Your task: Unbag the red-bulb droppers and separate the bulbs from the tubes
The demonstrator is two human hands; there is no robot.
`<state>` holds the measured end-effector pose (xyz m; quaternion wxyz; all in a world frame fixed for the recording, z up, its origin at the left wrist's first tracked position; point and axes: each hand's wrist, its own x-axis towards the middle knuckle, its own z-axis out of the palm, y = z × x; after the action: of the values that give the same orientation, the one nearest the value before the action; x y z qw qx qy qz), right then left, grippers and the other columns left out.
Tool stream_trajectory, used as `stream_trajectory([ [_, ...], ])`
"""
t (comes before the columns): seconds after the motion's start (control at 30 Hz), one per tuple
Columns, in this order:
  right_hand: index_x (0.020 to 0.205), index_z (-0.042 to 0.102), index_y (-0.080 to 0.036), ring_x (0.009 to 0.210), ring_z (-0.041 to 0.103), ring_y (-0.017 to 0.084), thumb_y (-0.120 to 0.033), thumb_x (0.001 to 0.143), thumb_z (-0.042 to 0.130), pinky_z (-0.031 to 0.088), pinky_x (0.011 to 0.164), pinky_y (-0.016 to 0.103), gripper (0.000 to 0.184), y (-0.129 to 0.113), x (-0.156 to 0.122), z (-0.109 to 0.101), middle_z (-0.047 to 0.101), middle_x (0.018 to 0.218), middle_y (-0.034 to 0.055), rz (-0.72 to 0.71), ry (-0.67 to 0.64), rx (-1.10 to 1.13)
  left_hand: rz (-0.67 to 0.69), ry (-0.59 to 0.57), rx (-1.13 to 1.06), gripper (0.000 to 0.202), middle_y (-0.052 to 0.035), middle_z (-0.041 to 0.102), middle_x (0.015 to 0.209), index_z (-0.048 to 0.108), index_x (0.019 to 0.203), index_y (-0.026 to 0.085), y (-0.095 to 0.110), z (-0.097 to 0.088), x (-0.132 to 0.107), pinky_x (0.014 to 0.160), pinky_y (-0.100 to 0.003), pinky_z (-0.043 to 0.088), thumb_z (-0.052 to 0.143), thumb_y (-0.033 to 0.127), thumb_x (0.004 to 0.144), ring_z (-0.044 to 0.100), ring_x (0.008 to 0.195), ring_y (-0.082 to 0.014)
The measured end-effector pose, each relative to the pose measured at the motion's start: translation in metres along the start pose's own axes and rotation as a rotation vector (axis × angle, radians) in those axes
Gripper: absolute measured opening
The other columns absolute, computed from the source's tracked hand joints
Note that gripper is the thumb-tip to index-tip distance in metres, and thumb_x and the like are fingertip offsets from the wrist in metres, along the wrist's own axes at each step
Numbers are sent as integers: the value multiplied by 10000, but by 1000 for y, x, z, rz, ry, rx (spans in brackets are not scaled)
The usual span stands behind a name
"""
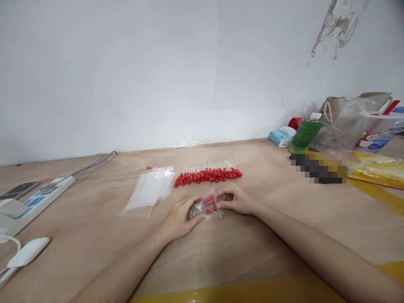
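A small clear zip bag (198, 209) lies between my hands at the middle of the table. My left hand (178, 219) is curved round its left end, thumb in front and fingers behind. Inside the bag a few red pieces (208, 200) show; their exact shape is blurred by the plastic. My right hand (238, 199) has its thumb and fingers closed at the bag's right edge, by the zip strip. Just behind lies a row of thin pale sticks with red bulb-shaped tips (206, 174), tips toward me. Left of it rests a stack of flat clear zip bags (148, 190).
At the left are a white power strip (47, 200) with cables, a phone (19, 190) and a white plug-like piece (31, 251). On the right stand a green bottle (305, 134), a blue tissue pack (280, 137) and plastic bags (344, 122). A wall rises behind the table.
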<state>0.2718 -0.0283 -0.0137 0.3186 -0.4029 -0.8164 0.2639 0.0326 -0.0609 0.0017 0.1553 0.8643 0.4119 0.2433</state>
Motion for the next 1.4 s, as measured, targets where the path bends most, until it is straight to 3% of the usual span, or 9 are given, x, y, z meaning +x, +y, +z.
stream_trajectory([
  [0.13, 944, 652, -216, 652, 486, 113, -390, 793, 537, 380, 617, 237, 257, -2, -1, 0, 594, 717, 10, -70, 2, 1, -16, 16, 63, 436, -71, 487, 1275, 498, 1200, 217, -5, 4, 1, 995, -393, 369, 525, 391, 801, 451, 1169, -224],
  [0.27, 890, 611, -178, 560, 436, 84, -371, 715, 624, 358, 529, 210, 261, -2, -2, 4, 534, 671, -13, 12, 77, 64, -8, 13, 73, 403, -61, 492, 1276, 544, 1165, 232, -8, 5, 1, 994, -399, 377, 517, 409, 804, 457, 1171, -225],
  [0.47, 894, 575, -186, 561, 440, 80, -350, 687, 649, 356, 519, 203, 274, -9, -4, 4, 521, 668, -25, -30, 62, 83, -5, 19, 90, 424, -56, 500, 1270, 524, 1188, 235, -6, 5, 2, 997, -402, 375, 510, 420, 808, 455, 1175, -221],
  [0.73, 819, 539, -177, 541, 449, 76, -250, 725, 567, 360, 508, 201, 122, 3, -2, 4, 528, 647, -29, 80, 134, 72, 11, 26, 93, 414, -57, 501, 1267, 520, 1187, 236, -7, 5, 1, 998, -412, 373, 504, 411, 812, 452, 1175, -220],
  [0.93, 774, 617, -170, 573, 486, 92, -280, 710, 595, 375, 544, 217, 129, 7, -1, 4, 579, 663, -4, 86, 74, 45, -4, 14, 94, 413, -56, 500, 1266, 523, 1186, 233, -4, 3, 2, 1003, -403, 368, 506, 409, 812, 445, 1180, -216],
  [1.1, 949, 659, -219, 649, 509, 129, -418, 700, 628, 371, 599, 249, 321, -3, -1, 0, 602, 716, 13, 78, 27, -59, 12, -11, 70, 417, -60, 496, 1274, 516, 1197, 240, -5, 3, 3, 1003, -416, 365, 508, 408, 815, 442, 1184, -219],
  [1.23, 1061, 621, -237, 784, 522, 183, -497, 700, 613, 359, 737, 324, 445, -8, -1, -2, 614, 782, 29, 80, -35, -152, 54, -62, 18, 395, -60, 505, 1268, 518, 1201, 248, -5, 1, 3, 999, -406, 373, 492, 388, 832, 431, 1199, -215],
  [1.4, 1019, 626, -292, 945, 482, 227, -491, 729, 587, 286, 867, 405, 354, -14, -2, -6, 594, 914, 38, 60, -175, -165, 88, -63, -4, 367, -52, 502, 1271, 547, 1170, 252, -5, 1, 2, 1011, -406, 359, 503, 379, 828, 385, 1236, -215],
])
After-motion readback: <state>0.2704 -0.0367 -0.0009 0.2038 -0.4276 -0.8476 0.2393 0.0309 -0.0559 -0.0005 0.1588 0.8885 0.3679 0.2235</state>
